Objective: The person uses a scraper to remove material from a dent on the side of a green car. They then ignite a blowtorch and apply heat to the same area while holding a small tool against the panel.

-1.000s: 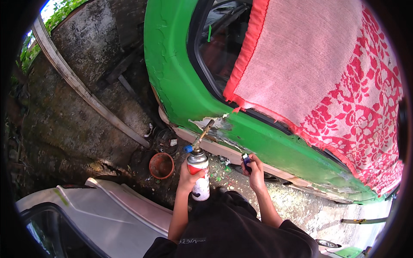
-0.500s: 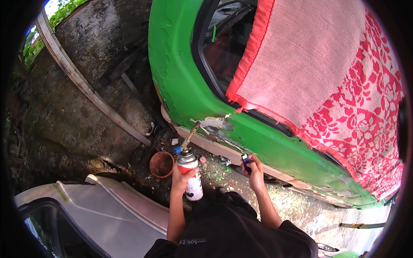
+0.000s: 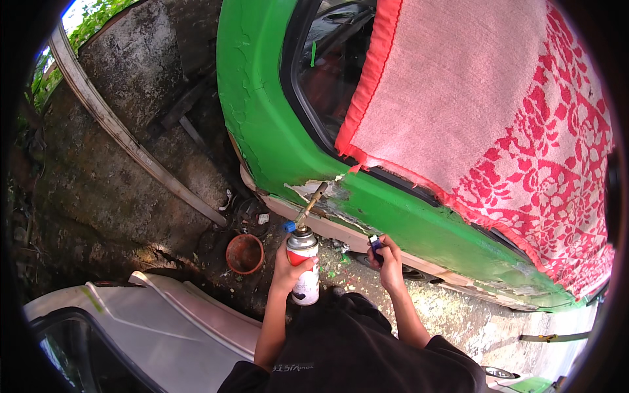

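Note:
My left hand (image 3: 285, 272) is wrapped round a red and white gas canister (image 3: 306, 287), which stands upright. Screwed on its top is a blowtorch head (image 3: 309, 207) with a brass tube and a blue knob. The tube slants up to the right, its tip in front of the scraped patch (image 3: 335, 191) on the green car (image 3: 275, 144). I see no flame at the tip. To the right, my right hand (image 3: 389, 259) is closed on a small dark blue lighter (image 3: 375, 247) with a metal top, held apart from the torch near the car's lower edge.
A pink and red floral towel (image 3: 458, 98) drapes over the green car. A terracotta pot (image 3: 245, 254) sits on the ground left of the canister. Behind the left arm is a pale silver car (image 3: 164, 321). Paint flakes litter the ground (image 3: 452, 314).
My left hand has brought the canister and torch to the right and slightly up, closer to the lighter. The right hand stays nearly in place. The view has shifted a little.

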Motion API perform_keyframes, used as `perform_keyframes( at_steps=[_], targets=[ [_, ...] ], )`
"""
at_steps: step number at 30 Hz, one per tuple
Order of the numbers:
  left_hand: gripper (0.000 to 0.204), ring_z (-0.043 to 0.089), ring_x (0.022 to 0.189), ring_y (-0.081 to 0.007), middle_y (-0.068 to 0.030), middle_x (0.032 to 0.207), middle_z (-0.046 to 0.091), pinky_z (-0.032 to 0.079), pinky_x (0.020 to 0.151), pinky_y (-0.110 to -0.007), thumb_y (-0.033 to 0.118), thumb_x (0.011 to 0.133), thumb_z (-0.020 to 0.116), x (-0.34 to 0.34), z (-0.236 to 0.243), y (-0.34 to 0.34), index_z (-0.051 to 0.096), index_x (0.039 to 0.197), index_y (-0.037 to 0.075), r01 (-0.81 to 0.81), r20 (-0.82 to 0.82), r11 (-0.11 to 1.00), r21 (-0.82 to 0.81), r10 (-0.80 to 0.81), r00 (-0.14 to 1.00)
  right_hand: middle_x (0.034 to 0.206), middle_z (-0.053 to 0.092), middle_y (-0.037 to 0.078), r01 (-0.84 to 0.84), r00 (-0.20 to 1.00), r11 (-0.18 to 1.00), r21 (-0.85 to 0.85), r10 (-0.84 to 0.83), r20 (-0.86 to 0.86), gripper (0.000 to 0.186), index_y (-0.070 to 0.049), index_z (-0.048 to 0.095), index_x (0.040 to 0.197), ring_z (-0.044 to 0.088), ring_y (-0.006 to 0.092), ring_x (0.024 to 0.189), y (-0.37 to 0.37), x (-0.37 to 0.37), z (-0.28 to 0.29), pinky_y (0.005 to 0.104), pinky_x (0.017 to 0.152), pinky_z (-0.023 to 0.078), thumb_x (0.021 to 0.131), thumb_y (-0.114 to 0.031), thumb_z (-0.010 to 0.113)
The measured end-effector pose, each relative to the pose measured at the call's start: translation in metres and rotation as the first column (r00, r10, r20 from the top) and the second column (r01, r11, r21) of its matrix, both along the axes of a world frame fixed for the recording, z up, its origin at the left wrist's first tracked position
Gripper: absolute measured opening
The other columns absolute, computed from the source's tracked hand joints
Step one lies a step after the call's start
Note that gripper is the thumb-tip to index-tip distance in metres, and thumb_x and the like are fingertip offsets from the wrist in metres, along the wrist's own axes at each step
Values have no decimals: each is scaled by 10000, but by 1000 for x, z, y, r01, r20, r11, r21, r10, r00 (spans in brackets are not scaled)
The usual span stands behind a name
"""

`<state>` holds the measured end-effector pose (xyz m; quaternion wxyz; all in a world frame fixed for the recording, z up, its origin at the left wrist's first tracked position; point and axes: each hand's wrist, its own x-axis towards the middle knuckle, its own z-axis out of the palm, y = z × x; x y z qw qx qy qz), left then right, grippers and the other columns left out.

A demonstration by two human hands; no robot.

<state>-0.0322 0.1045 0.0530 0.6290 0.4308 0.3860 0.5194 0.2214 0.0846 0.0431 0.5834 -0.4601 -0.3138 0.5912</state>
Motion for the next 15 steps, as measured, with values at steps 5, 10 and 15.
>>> perform_keyframes(
  at_steps=[5, 10, 15],
  targets=[
    [495, 645, 803, -132, -57, 946, 660, 538, 702, -280, 107, 750, 815, 2, 4, 1, 550, 1160, 24, 1, -10, 1000, 7, -1, 1000, 695, 514, 33, -26, 1000, 1000, 12, 26, 16, 199, -20, 543, 1007, 351, 72, 553, 2, 1, 0, 242, 491, 268, 869, -64, 406],
    [479, 650, 823, -133, -57, 955, 661, 539, 708, -283, 69, 761, 795, -12, 0, 0, 546, 1169, 32, -58, -37, 998, 5, 58, 998, 698, 513, 33, -47, 998, 999, 12, 46, 43, 198, -25, 532, 1013, 348, 72, 552, 6, -4, 3, 239, 490, 264, 870, -59, 399],
    [460, 662, 792, -152, -66, 947, 655, 561, 702, -317, 14, 771, 767, -29, 1, -3, 540, 1171, 30, -119, -17, 993, -12, 119, 993, 709, 515, 30, -64, 997, 998, 17, 64, 38, 188, -27, 527, 1013, 348, 69, 556, 11, -8, -2, 238, 492, 260, 875, -63, 403]
  ],
)
